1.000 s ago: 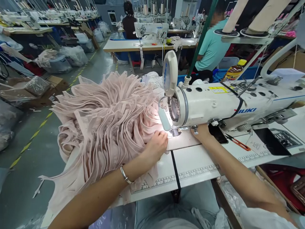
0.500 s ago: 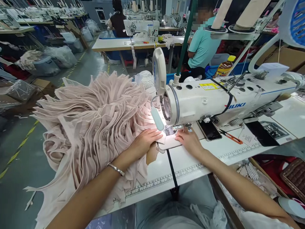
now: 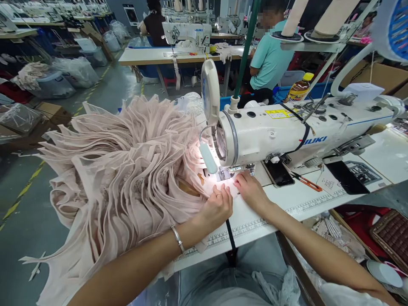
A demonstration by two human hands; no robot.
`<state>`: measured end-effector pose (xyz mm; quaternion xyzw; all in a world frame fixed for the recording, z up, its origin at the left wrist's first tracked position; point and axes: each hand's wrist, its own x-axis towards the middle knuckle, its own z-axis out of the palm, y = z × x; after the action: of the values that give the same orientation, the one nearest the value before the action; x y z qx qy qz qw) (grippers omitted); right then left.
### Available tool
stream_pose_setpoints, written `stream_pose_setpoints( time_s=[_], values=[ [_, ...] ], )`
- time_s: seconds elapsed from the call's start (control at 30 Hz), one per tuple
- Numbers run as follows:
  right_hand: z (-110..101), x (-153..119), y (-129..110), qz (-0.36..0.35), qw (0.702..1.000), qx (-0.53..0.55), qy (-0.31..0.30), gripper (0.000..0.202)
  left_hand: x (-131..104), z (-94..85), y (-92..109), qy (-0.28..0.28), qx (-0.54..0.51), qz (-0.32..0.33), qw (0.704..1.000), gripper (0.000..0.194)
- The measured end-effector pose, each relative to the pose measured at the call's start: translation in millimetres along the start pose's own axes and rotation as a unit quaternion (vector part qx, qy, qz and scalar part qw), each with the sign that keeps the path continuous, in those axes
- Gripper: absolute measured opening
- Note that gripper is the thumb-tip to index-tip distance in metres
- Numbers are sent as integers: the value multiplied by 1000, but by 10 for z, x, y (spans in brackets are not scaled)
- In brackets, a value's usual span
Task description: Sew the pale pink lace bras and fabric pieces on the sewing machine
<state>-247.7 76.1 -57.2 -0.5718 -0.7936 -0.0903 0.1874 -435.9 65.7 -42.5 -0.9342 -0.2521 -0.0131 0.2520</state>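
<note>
A white sewing machine (image 3: pixel 261 131) stands before me, its lamp lighting the needle area. Pale pink fabric (image 3: pixel 208 183) lies at the presser foot (image 3: pixel 225 173). My left hand (image 3: pixel 217 207), wearing a ring and a bracelet, has its bent fingers closed on the fabric just in front of the foot. Close by on the right, my right hand (image 3: pixel 251 192) grips the fabric's edge between thumb and fingers; its fingertips are partly hidden. To the left, a large heap of gathered pink fabric pieces (image 3: pixel 127 165) spreads over the table and hangs off its edge.
Right of the needle lie a phone (image 3: pixel 278 173) and orange-handled snips (image 3: pixel 307 182). A ruler strip (image 3: pixel 255 227) runs along the table's front edge. A drink bottle (image 3: pixel 298 88) stands behind the machine. Two people sit farther back, one in a turquoise shirt (image 3: pixel 270 57).
My left hand has come right and nearer to me, its flat fingers now bent onto the fabric. The fabric at the foot has shifted with it. My right hand has hardly moved.
</note>
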Motion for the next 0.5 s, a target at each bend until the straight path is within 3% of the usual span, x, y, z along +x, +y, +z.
stream_pose_setpoints(
  time_s=[0.13, 0.23, 0.5],
  values=[
    [11, 16, -8, -14, 999, 0, 31, 24, 12, -30, -163, -41, -36, -51, 997, 42],
    [-40, 19, -34, -39, 999, -33, 11, 25, -38, -31, -259, -47, -41, -51, 997, 43],
    [-276, 316, -124, 88, 964, -127, -218, 25, -42, -79, -295, -15, -58, -30, 998, 37]
  ],
)
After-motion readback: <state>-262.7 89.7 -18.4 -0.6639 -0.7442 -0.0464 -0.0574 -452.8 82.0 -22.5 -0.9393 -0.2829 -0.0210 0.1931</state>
